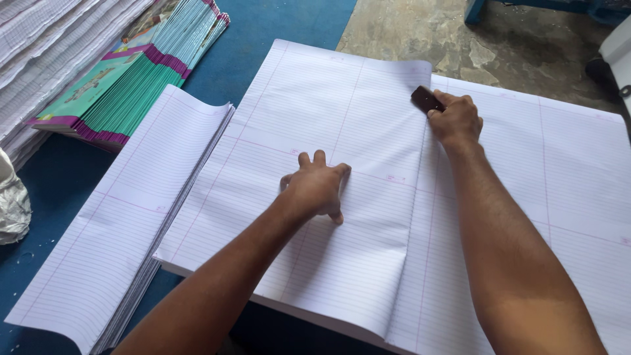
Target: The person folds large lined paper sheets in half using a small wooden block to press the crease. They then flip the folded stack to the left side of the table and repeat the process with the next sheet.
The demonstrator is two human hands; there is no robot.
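I see soft, even daylight; the white paper (526, 171) looks bright without glare, shadows under the arms are faint, and edges seem slightly stretched, perhaps.

Two hands, the left hand (315, 187) and the right hand (455, 119), work over one folded ruled sheet (328, 112), with one dark block (426, 99) in use. Two ruled-paper stacks (118, 217) (578, 177) lie alongside. One pile of green covers (131, 79) sits behind.
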